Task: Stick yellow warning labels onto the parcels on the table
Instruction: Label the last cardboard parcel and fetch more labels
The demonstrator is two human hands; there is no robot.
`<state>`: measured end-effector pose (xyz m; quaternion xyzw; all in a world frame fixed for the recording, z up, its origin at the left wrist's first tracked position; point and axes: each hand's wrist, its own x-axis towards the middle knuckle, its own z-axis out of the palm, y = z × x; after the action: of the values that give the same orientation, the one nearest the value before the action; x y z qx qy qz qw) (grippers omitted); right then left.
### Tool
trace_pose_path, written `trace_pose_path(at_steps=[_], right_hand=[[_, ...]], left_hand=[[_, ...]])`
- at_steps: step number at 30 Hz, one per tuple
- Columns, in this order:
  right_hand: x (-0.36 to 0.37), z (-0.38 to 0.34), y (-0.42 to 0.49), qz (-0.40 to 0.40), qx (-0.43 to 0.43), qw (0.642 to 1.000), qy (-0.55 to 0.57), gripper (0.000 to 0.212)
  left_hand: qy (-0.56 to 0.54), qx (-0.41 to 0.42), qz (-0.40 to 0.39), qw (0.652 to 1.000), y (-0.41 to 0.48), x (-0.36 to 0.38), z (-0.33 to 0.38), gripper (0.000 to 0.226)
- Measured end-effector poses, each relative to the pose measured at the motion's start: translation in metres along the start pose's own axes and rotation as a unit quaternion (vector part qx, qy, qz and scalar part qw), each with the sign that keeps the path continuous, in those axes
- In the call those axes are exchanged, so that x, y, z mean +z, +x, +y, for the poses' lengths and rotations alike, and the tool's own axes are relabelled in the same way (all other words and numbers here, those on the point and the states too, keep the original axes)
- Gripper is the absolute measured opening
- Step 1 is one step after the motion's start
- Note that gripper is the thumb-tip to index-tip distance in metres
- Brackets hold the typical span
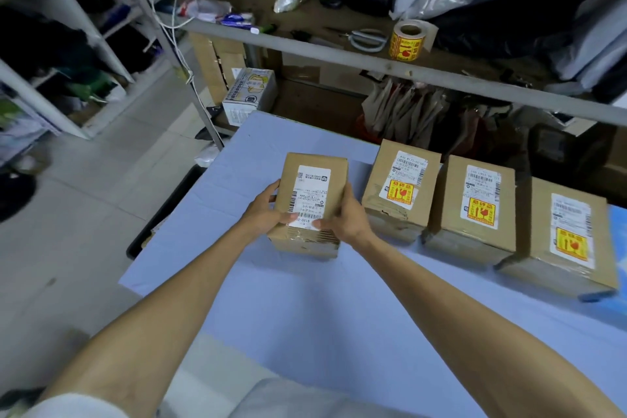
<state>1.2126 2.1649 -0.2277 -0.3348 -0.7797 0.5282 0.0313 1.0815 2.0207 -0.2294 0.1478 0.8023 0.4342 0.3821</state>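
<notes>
A brown cardboard parcel with only a white shipping label stands on the pale blue table. My left hand grips its left side and my right hand grips its right side, thumbs on top near the label's front edge. To the right stand three parcels in a row, each bearing a yellow warning label: one, a second and a third. A roll of yellow warning labels stands on the shelf behind the table.
Scissors, plastic bags and dark bundles crowd the shelf behind. A white printed carton sits on the floor beyond the table's far left corner. Metal racking stands at left over a tiled floor.
</notes>
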Motion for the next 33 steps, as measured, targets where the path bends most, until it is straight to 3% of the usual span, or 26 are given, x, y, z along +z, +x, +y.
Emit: trace_pose_path(at_steps=[12, 25, 33], right_hand=[[-0.006, 0.053, -0.115, -0.059, 0.048, 0.997, 0.006, 0.089], [-0.12, 0.127, -0.204, 0.079, 0.114, 0.99, 0.037, 0.08], [-0.168, 0.16, -0.23, 0.099, 0.162, 0.981, 0.036, 0.079]], left_hand=[[-0.019, -0.037, 0.004, 0.999, -0.119, 0.057, -0.052, 0.092], [0.061, 0.04, -0.091, 0.993, -0.143, 0.196, 0.0, 0.099], [0.072, 0.062, -0.133, 0.987, -0.146, 0.261, 0.026, 0.094]])
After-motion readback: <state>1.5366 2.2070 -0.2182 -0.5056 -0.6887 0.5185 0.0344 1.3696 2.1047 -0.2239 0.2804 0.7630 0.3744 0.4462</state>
